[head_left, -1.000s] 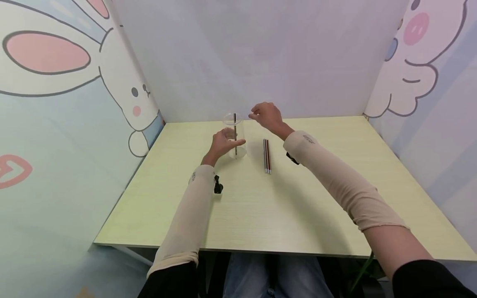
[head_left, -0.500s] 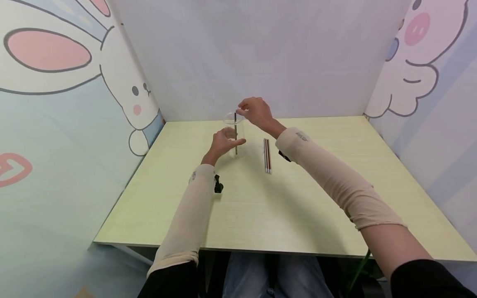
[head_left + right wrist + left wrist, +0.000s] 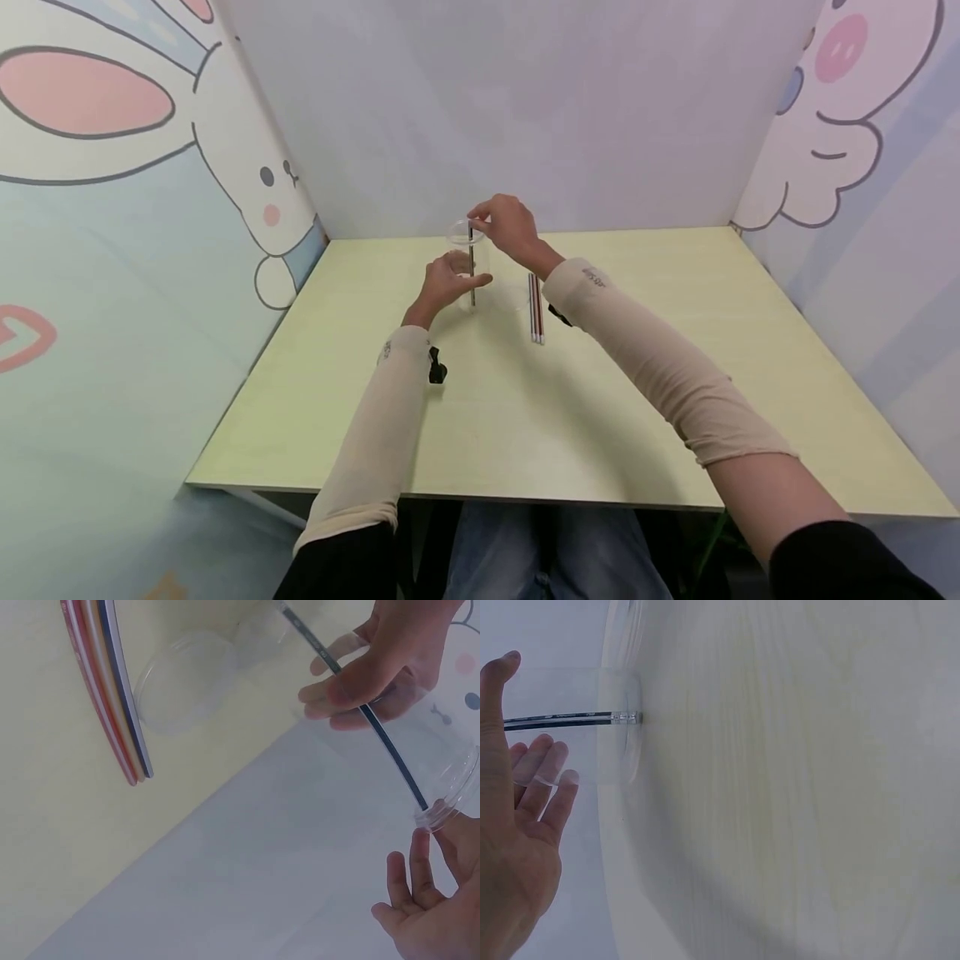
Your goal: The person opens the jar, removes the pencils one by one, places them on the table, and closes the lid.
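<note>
White rabbit (image 3: 232,150): printed on the wall (image 3: 150,275) at my 10 o'clock, beyond the table (image 3: 637,358); backdrop only, nothing I handle.

Left hand (image 3: 444,282): at the 8 o'clock side of the clear jar (image 3: 600,694), curled round its middle, fingers behind and thumb across the side nearest me. I judge this hold is for steadiness, since such a jar could tip easily, and gripping at mid-height leaves the rim free.

Jar: upright on the table, near my 12 o'clock and towards the back edge; being see-through, it shows my fingers behind it.

Dark pencil (image 3: 390,754): standing inside the jar, almost vertical, silvery end down at the base, top about level with the rim, which puts that top within fingertip reach.

Right hand (image 3: 512,229): at the jar's 2 o'clock, fingertips at the rim by the pencil's top, the other fingers loosely bent. I cannot tell whether I pinch the pencil or merely touch it.

Clear disc (image 3: 187,682): flat on the table at the jar's 4 o'clock; perhaps its lid, set aside to leave the mouth uncovered.

Three pencils (image 3: 536,312): red, yellowish and dark blue, farther out at 4 o'clock, just beside the disc; lying parallel, presumably so each is simple to pick up singly.
</note>
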The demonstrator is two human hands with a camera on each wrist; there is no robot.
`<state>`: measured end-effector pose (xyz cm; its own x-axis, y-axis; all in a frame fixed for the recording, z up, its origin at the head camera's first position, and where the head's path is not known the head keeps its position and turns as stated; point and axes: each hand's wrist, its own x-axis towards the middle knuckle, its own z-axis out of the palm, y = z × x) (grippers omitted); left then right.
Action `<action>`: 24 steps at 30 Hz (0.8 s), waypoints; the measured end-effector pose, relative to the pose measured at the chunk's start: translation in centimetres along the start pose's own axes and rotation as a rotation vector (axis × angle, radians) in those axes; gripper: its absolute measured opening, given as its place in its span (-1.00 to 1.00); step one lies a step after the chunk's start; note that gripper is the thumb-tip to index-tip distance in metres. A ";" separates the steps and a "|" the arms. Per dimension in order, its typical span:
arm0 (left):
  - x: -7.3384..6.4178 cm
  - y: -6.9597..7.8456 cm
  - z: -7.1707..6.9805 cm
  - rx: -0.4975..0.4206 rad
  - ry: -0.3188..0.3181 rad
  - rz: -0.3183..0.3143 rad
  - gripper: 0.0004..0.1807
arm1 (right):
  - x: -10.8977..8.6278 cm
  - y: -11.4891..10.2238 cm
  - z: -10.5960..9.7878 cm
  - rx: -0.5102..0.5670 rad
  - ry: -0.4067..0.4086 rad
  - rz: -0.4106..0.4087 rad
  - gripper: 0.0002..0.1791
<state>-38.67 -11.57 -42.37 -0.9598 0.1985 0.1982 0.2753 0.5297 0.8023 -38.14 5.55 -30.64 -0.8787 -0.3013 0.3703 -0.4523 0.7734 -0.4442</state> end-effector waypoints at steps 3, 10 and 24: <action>0.0 -0.2 -0.1 0.016 -0.007 -0.014 -0.15 | 0.0 -0.2 0.2 -0.002 -0.001 0.010 -0.73; 0.1 -0.3 -0.1 0.024 0.004 -0.018 -0.13 | -0.1 -0.3 0.5 0.017 0.016 0.019 -0.73; 0.5 -0.2 0.2 0.017 -0.001 -0.028 -0.16 | 0.0 0.4 0.4 0.049 0.025 0.019 -0.77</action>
<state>-39.25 -11.43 -42.55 -0.9670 0.1845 0.1756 0.2496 0.5493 0.7975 -38.40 5.69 -31.15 -0.8835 -0.2720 0.3813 -0.4427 0.7506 -0.4905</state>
